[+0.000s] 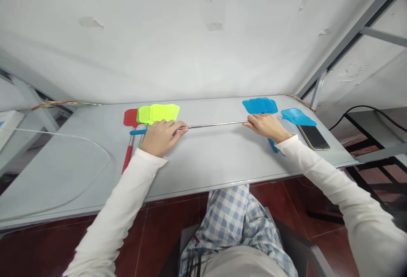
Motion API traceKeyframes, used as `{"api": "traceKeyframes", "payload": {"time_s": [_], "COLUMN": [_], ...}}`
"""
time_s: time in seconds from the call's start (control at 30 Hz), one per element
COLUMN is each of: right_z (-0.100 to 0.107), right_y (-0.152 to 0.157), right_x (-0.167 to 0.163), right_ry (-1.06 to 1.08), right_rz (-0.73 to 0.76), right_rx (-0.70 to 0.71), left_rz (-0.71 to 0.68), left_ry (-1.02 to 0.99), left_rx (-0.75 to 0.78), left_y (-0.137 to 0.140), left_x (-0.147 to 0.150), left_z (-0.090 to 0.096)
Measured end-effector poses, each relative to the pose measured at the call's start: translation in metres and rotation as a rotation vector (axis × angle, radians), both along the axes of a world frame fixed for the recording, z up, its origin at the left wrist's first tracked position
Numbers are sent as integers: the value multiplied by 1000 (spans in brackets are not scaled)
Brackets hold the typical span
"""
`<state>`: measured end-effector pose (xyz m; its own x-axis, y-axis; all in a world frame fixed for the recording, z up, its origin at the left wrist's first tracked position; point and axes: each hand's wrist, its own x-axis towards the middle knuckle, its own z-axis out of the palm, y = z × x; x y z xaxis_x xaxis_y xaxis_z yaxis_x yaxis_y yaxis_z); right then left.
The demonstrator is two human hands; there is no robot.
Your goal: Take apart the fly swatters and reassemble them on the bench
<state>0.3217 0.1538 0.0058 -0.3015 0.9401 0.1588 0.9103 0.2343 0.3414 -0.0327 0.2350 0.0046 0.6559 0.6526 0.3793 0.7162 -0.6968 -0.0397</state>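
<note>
A blue fly swatter with a long metal rod lies crosswise between my two hands, its paddle to the right. My left hand is closed around the rod near the blue handle, whose end sticks out to the left. Near the paddle, my right hand grips the other end of the rod. Under and beside my left hand are yellow-green fly swatters and a red fly swatter. Behind my right hand lie more blue fly swatters, partly hidden by it.
A dark-screened phone lies at the right of the grey table. A white cable curves over the left side. White wall stands behind, with metal frame posts at both sides. A dark stool-like frame is at far right.
</note>
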Motion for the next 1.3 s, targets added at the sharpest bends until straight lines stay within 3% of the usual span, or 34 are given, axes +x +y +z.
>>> {"api": "traceKeyframes", "payload": {"time_s": [0.2, 0.37, 0.67, 0.97, 1.07, 1.13, 1.23, 1.3], "right_z": [-16, -14, -5, 28, 37, 42, 50, 54], "right_y": [-6, -5, 1, 3, 1, 1, 1, 0], "right_x": [23, 23, -26, -73, -64, -47, -16, -1], "right_ry": [-71, -42, 3, -31, -32, -52, -140, -185], "right_rz": [-77, -87, 22, 87, 138, 161, 126, 112], "right_rx": [-66, -95, -203, -173, -173, -98, 25, 18], "left_rz": [102, 126, 69, 23, 17, 36, 90, 104], "left_ry": [118, 128, 63, -54, -82, -91, -97, -84], "left_rx": [-25, 15, -45, -74, -90, -81, -45, -30], "left_y": [4, -2, -18, -32, -33, -29, -21, -17], "left_x": [-13, -8, 26, 67, 63, 54, 35, 26], "left_z": [-9, -5, 4, 1, 1, 4, 8, 10]}}
